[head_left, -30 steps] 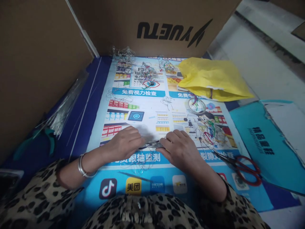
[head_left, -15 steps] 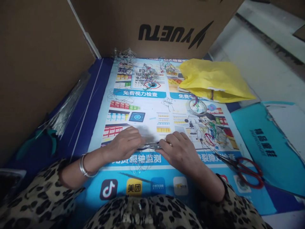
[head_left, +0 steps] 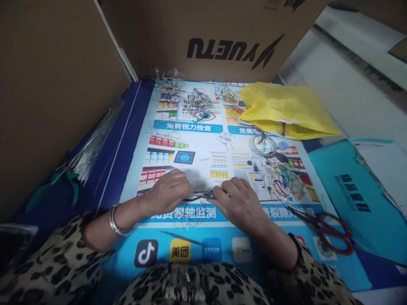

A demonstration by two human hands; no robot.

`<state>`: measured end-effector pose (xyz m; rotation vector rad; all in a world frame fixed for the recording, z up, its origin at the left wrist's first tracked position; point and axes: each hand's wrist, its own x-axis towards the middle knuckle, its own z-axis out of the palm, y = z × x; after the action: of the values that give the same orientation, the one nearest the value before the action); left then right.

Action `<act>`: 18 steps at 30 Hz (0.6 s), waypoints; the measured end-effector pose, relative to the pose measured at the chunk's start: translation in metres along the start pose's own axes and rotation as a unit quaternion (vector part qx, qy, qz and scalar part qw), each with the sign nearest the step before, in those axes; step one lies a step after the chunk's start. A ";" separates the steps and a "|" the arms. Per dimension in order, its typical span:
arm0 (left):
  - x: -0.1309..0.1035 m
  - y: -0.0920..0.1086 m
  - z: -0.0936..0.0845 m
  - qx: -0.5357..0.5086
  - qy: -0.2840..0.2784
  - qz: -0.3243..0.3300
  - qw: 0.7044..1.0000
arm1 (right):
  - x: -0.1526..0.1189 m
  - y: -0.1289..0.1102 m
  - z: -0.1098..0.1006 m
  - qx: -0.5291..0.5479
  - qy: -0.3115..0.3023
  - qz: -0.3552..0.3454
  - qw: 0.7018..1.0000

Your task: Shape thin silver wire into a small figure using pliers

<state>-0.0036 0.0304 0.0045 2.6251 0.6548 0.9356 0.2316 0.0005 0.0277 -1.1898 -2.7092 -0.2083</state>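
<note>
Low over the printed poster sheet (head_left: 203, 146), my two hands face each other a short way apart. My right hand (head_left: 240, 203) is closed around a slim silver metal tool (head_left: 205, 195) that looks like small pliers, its tip pointing left. The fingers of my left hand (head_left: 170, 192) are pinched together at the tool's tip; what they hold is hidden or too fine to make out. Below the hands, a loose tangle of thin wire (head_left: 187, 218) lies on the poster, with a thin dark stick-like piece (head_left: 182, 238) nearer to me.
Red-handled scissors (head_left: 333, 233) lie at right beside a turquoise board (head_left: 352, 190). Behind are a yellow bag (head_left: 286, 108), a clear tape roll (head_left: 264, 145) and wire tangles (head_left: 202, 103). Teal-handled pliers (head_left: 74, 186) and straight wires (head_left: 95, 148) lie left. Cardboard (head_left: 159, 38) walls the back.
The whole view has shifted slightly down and right. Both hands keep nearly the same place and hold on the poster, the tool still between them.
</note>
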 end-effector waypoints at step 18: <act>-0.003 -0.001 0.001 -0.016 -0.012 -0.008 1.000 | 0.000 -0.002 -0.001 -0.003 0.006 0.005 1.000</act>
<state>-0.0052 0.0301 0.0014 2.5956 0.6493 0.9003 0.2305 -0.0008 0.0285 -1.1998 -2.6945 -0.2206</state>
